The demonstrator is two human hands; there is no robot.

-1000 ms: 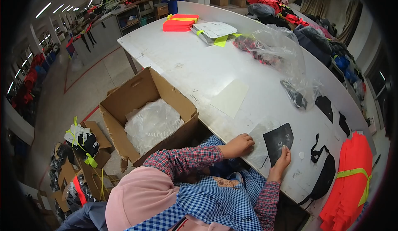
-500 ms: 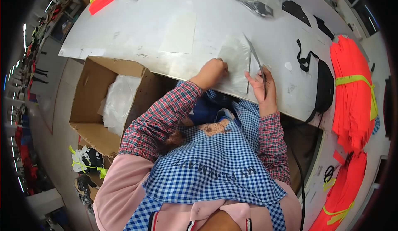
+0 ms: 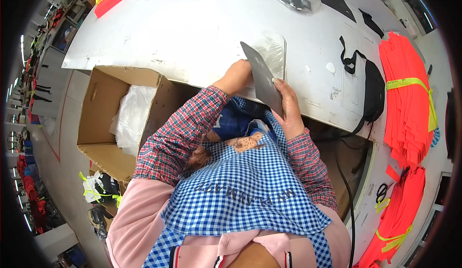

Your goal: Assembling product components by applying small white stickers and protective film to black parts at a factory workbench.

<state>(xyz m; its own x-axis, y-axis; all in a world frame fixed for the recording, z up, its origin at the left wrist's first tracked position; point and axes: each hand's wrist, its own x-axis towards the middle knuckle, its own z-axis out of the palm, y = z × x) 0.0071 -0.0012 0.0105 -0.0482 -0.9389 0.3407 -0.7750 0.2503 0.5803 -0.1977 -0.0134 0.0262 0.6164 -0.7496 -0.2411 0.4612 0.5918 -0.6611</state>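
One dark grey flat piece point(image 3: 262, 78) is up off the desk point(image 3: 192, 32), tilted on edge at the near rim, and two hands are on it. The left hand point(image 3: 237, 75) comes up from a plaid sleeve with the wrist bent, its grip closed on the piece's left edge. The right hand point(image 3: 288, 105) sits lower, palm toward the body, fingers pressed flat along the piece's right side, thumb hidden, so I can't tell how tight that grip is. Just behind the piece lies one clear plastic sleeve point(image 3: 274, 51) on the desk. One open cardboard box point(image 3: 120, 114) stands at the left, with white plastic inside. One black waist bag point(image 3: 370, 90) lies to the right, beside two stacks of orange fabric point(image 3: 406, 94), each banded in yellow.
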